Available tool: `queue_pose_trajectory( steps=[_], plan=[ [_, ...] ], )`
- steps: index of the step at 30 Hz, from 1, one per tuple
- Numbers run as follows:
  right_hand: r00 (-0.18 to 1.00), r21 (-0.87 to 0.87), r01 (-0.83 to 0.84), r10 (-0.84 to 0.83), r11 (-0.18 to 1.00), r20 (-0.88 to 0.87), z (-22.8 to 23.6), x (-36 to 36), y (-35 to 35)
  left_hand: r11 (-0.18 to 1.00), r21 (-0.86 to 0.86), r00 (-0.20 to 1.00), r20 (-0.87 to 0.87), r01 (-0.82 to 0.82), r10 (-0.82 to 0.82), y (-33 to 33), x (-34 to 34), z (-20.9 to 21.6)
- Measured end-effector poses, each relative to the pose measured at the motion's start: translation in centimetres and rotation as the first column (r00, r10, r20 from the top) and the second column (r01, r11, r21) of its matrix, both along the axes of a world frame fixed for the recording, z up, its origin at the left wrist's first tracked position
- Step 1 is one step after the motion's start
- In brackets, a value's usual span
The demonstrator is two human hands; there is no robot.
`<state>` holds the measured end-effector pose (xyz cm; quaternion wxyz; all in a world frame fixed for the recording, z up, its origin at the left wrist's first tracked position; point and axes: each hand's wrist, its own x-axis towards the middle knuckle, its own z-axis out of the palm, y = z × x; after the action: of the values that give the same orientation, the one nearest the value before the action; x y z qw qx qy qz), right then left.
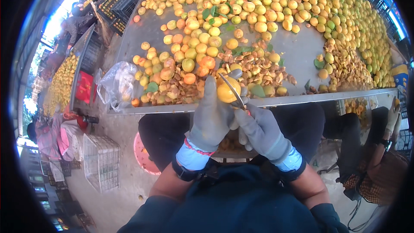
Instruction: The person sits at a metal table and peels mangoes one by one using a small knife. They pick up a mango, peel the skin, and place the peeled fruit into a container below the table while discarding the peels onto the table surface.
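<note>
Nearest the camera, the left hand (pixel 210 118), in a grey glove with a blue cuff, is curled around a yellow-orange citrus fruit (pixel 226 92), thumb up along its left side and fingers behind, so the fruit sits propped just above the near edge of the metal table (pixel 297 51); held like that, its top face is open to the blade. The right hand (pixel 261 131), gloved the same way, is closed on the handle of a small knife (pixel 233 90), a red bit of the handle showing at the fist. The blade's long axis runs on a slant from the right hand, up and to the left, across the front of the fruit, its tip pointing toward the heap on the table. The fruit itself is roundish, so no clear long axis can be told

Left of the fruit, at the table's near left corner, lies a crumpled clear plastic bag (pixel 116 84). Beyond the fruit, on the table, sits a spread of brownish peel scraps (pixel 258 75), and past that the big pile of whole yellow and green fruit (pixel 276 4), likely kept within easy reach. Right of the table edge, another person's gloved hand (pixel 393 116) shows
</note>
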<state>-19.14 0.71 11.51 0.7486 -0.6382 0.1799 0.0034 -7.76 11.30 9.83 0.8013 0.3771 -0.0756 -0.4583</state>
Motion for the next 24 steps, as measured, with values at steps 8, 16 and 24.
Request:
queue_pose_trajectory(
  steps=[8, 16, 24],
  plan=[
    [0.998, 0.029, -0.043, 0.044, 0.999, -0.034, -0.1, -0.1, -0.1, 0.972, 0.159, 0.97, 0.199, -0.172, 0.139, -0.6, -0.7, 0.2],
    [0.992, -0.117, -0.014, 0.029, 0.993, 0.121, -0.7, 0.0, 0.9, 0.93, 0.301, 0.916, 0.393, -0.21, 0.08, -0.8, 0.1, 0.5],
    [1.0, 0.086, 0.027, -0.027, 0.996, 0.0, -0.8, -0.2, 1.0, 0.994, -0.023, 0.949, 0.296, -0.111, 0.112, -0.1, 0.0, -0.6]
  ],
)
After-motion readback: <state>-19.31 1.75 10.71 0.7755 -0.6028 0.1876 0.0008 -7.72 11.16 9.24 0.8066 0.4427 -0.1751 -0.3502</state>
